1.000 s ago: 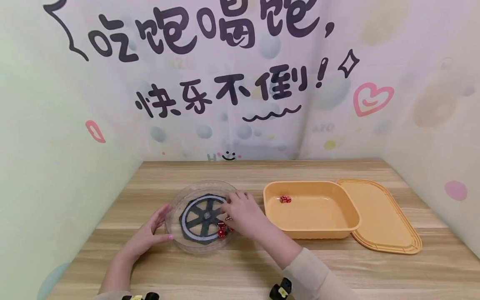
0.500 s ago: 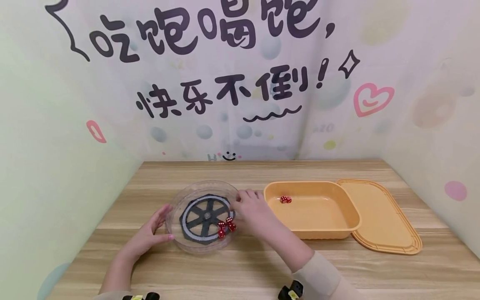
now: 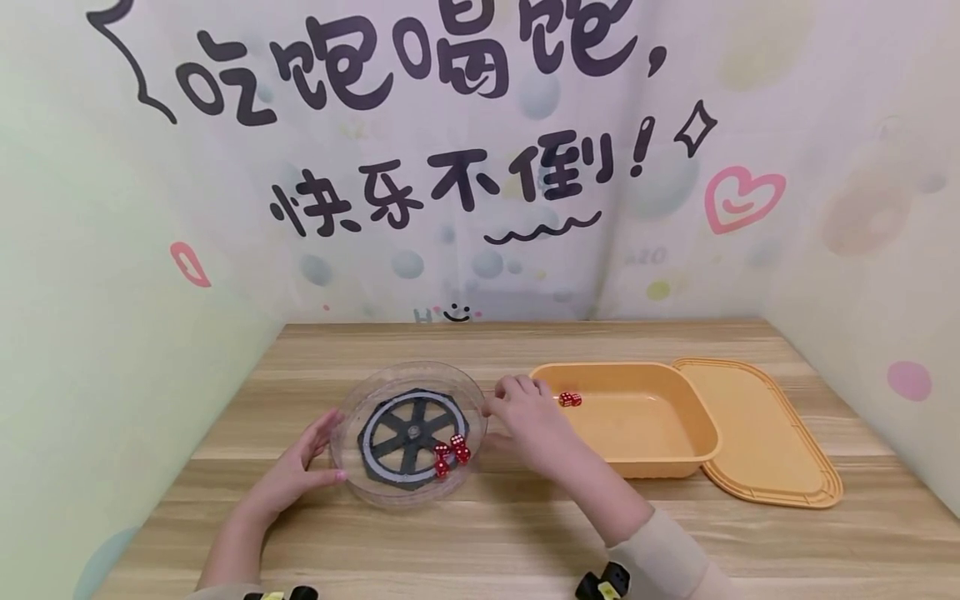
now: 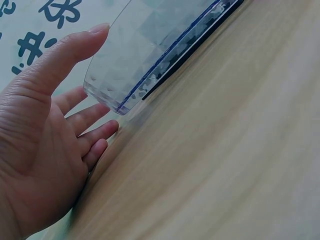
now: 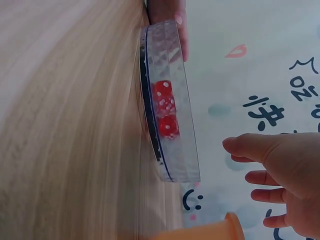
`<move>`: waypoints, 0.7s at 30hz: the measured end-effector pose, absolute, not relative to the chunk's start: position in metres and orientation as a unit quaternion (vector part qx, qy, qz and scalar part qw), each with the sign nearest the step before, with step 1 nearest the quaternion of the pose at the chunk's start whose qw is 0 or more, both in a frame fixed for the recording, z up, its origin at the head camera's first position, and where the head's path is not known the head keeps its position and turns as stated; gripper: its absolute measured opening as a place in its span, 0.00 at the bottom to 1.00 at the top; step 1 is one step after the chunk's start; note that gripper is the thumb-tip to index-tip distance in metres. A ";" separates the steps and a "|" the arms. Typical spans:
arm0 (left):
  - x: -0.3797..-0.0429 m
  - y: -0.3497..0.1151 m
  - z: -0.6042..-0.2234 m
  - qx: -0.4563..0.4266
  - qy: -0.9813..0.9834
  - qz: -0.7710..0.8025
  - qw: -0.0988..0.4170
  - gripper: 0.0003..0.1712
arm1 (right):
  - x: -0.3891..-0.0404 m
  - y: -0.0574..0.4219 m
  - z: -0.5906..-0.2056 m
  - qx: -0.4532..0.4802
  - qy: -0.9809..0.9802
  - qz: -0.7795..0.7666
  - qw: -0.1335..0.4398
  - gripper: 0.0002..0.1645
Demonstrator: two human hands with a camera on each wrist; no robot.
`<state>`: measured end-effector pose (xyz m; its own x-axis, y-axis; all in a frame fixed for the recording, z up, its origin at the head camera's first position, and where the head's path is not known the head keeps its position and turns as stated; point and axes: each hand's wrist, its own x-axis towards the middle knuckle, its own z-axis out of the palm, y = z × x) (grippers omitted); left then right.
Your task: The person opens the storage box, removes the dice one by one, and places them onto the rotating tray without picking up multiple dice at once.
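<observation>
Head view: wood-grained worktop (image 3: 420, 558); round clear dish (image 3: 390, 499) left of its centre, with black six-spoked wheel (image 3: 413, 432) and clustered red dice (image 3: 452, 454); rounded orange tub (image 3: 637, 429) toward the right edge, two dice (image 3: 570, 399) inside; flat lid (image 3: 772, 442) outermost.
Left wrist view: faceted dish wall; left hand (image 4: 52, 145) beside it, fingers loosely spread, gripping nothing, contact unclear.
Right wrist view: clustered dice side-on through the wall; right hand (image 5: 292, 167) off the dish, fingers relaxed, holding nothing.

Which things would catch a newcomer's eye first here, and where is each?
Probably the large black writing across the back wall. Next, perhaps, the bright red dice in the clear dish, between the left hand and the right hand. Then the orange box to the right of the dish, with more dice inside.
</observation>
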<state>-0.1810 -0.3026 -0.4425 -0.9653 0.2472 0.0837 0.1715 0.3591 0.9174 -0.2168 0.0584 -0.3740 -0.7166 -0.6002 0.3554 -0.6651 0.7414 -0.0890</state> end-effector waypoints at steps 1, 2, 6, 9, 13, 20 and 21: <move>-0.181 -0.303 -0.443 0.127 0.824 0.551 0.035 0.55 | -0.217 0.060 -0.374 0.342 -0.921 0.105 0.153 0.16; -0.181 -0.303 -0.443 0.125 0.824 0.551 0.035 0.55 | -0.217 0.062 -0.374 0.339 -0.923 0.104 0.152 0.15; -0.181 -0.303 -0.443 0.125 0.826 0.548 0.036 0.55 | -0.217 0.068 -0.374 0.329 -0.927 0.097 0.149 0.14; -0.180 -0.303 -0.443 0.126 0.825 0.550 0.035 0.55 | -0.217 0.072 -0.373 0.326 -0.929 0.093 0.146 0.14; -0.180 -0.304 -0.442 0.128 0.821 0.555 0.035 0.55 | -0.216 0.078 -0.371 0.327 -0.930 0.091 0.143 0.13; -0.180 -0.303 -0.442 0.130 0.817 0.561 0.035 0.55 | -0.217 0.088 -0.370 0.333 -0.924 0.089 0.163 0.12; -0.180 -0.303 -0.442 0.130 0.817 0.561 0.035 0.54 | -0.218 0.089 -0.371 0.334 -0.923 0.091 0.166 0.11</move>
<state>-0.1799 -0.3029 -0.4424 -0.9637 0.2521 0.0882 0.1731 0.3376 0.9252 -0.2177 0.0889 -0.3706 -0.7218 -0.5866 0.3673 -0.6470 0.7604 -0.0571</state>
